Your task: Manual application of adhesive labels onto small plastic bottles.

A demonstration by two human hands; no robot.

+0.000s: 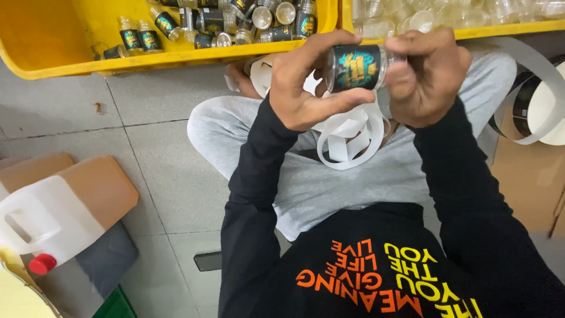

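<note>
Sitting cross-legged on the tiled floor, the person holds a small clear bottle with a dark label on its side, up over the lap. The left hand is clenched around the bottle's base end, thumb underneath and fingers curled over the top. The right hand grips the other end, fingers folded tight so the neck is hidden. Loops of white backing strip lie curled in the lap just below the bottle.

Ahead of the knees sits a yellow bin holding more small bottles with dark labels, lying every which way. Beside it, toward the floor's far right corner, a second yellow bin holds plain clear bottles. A roll of labels rests near the right knee. At the floor's near left edge lies a white jug with a red cap.
</note>
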